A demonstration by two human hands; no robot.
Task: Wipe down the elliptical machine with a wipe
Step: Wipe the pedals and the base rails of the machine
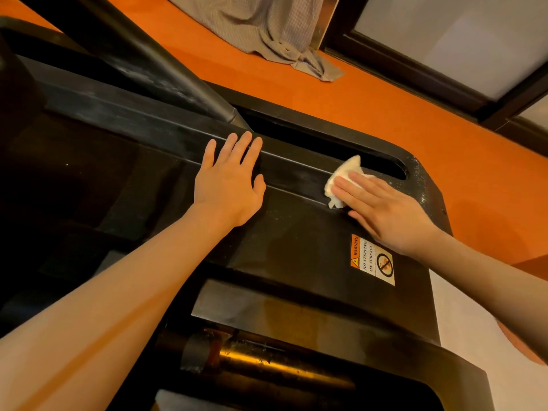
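The right hand (385, 209) presses flat, fingers together, on the white wipe (344, 180) beside the elliptical's slot (355, 157), while the spread left hand (229, 185), further along it, probably steadies the person's lean.

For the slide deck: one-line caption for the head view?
Right hand presses a white wipe on the elliptical's black cover; left hand rests flat.

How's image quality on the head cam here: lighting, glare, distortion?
Head view: warm orange cast throughout; the left side of the elliptical machine sinks into near-black shadow. Soft glare on the brass-coloured roller at the bottom. Wide-angle bending curves the window frame and floor edge. The left hand, right hand, wipe and warning label are sharp enough; the label text is readable.
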